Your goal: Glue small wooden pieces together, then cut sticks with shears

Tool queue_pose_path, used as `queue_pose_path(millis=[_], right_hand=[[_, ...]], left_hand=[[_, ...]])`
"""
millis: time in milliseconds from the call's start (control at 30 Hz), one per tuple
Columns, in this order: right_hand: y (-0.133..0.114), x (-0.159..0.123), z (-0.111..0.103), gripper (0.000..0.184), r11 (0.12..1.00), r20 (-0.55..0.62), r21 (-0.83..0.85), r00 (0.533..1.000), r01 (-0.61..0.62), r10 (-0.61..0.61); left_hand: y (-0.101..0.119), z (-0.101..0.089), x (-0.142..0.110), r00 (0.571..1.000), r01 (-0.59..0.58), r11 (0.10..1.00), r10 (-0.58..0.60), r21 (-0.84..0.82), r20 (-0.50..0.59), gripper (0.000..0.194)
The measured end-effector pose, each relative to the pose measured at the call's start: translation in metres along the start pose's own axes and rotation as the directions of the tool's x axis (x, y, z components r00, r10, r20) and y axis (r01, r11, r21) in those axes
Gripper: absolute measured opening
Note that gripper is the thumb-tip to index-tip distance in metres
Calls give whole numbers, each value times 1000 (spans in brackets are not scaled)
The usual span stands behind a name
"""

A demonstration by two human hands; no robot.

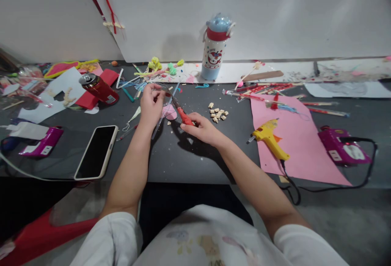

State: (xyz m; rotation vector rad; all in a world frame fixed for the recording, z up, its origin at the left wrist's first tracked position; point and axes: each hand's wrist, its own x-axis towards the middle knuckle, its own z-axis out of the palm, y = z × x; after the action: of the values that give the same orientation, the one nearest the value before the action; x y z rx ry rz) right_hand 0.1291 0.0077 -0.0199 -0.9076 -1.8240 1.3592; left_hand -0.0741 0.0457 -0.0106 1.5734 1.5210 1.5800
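Observation:
My right hand (pixel 203 128) is closed round the red handles of a pair of scissors (pixel 180 110), whose blades point up and left. My left hand (pixel 152 105) pinches a thin clear strip (pixel 161 115) that runs diagonally across the blades. A small pink paper piece (pixel 170 112) lies on the dark table (pixel 183 160) just under both hands. Small scraps are scattered below the scissors.
A phone (pixel 97 151) lies face up at the left, beside a red can (pixel 99 89) on its side. Small wooden blocks (pixel 218 113), a yellow glue gun (pixel 270 137) on pink paper (pixel 293 143), a water bottle (pixel 215 48) and magenta devices (pixel 343 148) sit around.

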Motion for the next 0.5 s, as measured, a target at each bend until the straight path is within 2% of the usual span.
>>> queue_pose_path(millis=[67,133,200,267,367,500], right_hand=[[3,2,0,29,1000,-52,1,999,0,0],[5,3,-1,28,1000,-121,14,993,-8,10],[6,4,-2,27,999,-169,39,985,-15,22],[6,4,-4,27,998,-185,58,983,-8,19],[7,4,-4,26,999,-192,49,981,-8,18],[8,4,-2,24,1000,-196,13,980,-16,18]], left_hand=[[2,2,-1,992,124,990,-124,-60,-4,54],[6,6,-5,960,278,949,-270,-150,76,57],[11,11,-10,881,442,876,-383,-195,278,57],[17,16,-16,794,532,828,-415,-178,443,60],[22,24,-25,755,523,835,-360,-172,548,55],[24,29,-31,772,472,865,-312,-170,553,46]])
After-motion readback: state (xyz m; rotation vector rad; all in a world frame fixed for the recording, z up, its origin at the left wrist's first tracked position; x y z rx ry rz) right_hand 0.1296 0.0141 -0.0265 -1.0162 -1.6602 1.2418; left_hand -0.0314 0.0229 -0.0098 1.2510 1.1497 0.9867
